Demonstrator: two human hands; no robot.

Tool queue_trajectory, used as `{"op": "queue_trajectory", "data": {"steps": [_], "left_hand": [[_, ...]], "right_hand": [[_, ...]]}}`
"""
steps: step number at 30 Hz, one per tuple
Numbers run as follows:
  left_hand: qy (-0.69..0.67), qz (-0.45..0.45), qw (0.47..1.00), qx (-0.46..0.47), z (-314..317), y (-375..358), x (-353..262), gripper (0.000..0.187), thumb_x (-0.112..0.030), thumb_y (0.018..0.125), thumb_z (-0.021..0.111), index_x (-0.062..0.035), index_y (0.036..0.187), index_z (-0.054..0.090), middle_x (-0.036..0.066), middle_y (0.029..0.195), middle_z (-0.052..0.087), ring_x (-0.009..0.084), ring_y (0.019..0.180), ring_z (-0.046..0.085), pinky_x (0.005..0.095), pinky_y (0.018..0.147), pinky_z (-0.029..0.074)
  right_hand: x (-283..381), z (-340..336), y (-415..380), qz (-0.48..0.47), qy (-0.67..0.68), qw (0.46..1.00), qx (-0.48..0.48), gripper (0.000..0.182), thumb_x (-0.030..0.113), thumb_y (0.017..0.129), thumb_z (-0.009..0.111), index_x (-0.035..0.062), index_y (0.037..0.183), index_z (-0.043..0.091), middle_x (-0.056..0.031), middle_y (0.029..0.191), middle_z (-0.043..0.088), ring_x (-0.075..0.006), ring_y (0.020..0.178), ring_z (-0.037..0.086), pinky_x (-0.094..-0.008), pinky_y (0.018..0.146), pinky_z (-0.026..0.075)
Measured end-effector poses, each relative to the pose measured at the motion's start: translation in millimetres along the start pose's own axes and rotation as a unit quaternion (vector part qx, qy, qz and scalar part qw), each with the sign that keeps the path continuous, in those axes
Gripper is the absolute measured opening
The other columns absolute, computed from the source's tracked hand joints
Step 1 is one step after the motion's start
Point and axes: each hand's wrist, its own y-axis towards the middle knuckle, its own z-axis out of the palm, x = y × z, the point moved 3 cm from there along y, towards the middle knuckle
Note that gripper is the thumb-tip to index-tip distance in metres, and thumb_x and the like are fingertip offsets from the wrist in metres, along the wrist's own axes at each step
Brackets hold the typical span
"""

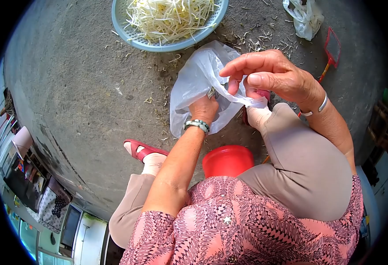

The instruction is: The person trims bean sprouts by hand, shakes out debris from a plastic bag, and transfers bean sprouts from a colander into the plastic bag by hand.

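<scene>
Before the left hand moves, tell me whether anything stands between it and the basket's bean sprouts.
The far side of the white plastic bag does, since the left hand is in its mouth; beyond comes the near rim of the basket, then the bean sprouts. The right hand lies off that line.

Rough grey concrete floor (83,97) in daylight

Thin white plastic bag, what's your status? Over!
Left hand at mouth of bag, fingertips hidden. Right hand over its edge, grip unclear. Nothing visibly blocking.
</scene>
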Motion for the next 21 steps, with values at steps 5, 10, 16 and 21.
{"op": "queue_trajectory", "data": {"steps": [5,10,16,21], "left_hand": [[-0.119,0.069,0.990,0.009,-20.1,-16.2,-2.1,0.022,-0.016,0.075,0.063,0.0028,0.087,0.066,0.017,0.079,0.066,0.0349,0.079,0.063,0.0416,0.073,0.049],[-0.414,-0.085,0.895,0.142,-58.9,-49.9,-7.7,0.015,-0.021,0.084,0.064,-0.0085,0.077,0.059,-0.004,0.059,0.047,0.0066,0.052,0.043,0.0238,0.047,0.032],[-0.621,-0.072,0.754,0.199,-116.8,-106.2,-33.1,0.013,-0.020,0.087,0.063,-0.0083,0.089,0.058,0.005,0.081,0.062,0.0114,0.063,0.057,0.0240,0.051,0.045],[-0.634,0.001,0.731,0.251,-175.2,-162.8,-46.1,0.016,-0.020,0.090,0.060,-0.0068,0.099,0.058,0.010,0.091,0.064,0.0195,0.078,0.066,0.0268,0.059,0.056]], "right_hand": [[3.0,-1.8,1.3,-0.011,0.008,1.000,0.003,0.038,0.023,0.090,0.057,-0.0009,0.118,0.060,-0.0075,0.091,0.066,-0.0054,0.064,0.051,-0.0208,0.063,0.046],[7.2,-2.6,8.5,-0.036,-0.082,0.996,-0.013,0.034,0.024,0.090,0.057,0.0018,0.115,0.062,-0.0038,0.089,0.067,-0.0052,0.066,0.052,-0.0211,0.062,0.046],[4.2,-21.3,-4.8,-0.019,-0.334,0.935,-0.120,0.033,0.022,0.089,0.057,-0.0009,0.112,0.061,-0.0080,0.088,0.066,-0.0122,0.073,0.059,-0.0274,0.066,0.050],[67.0,22.1,-28.7,-0.082,-0.425,0.894,-0.112,0.032,0.022,0.089,0.057,-0.0025,0.109,0.060,-0.0103,0.084,0.066,-0.0154,0.070,0.061,-0.0303,0.066,0.051]]}}
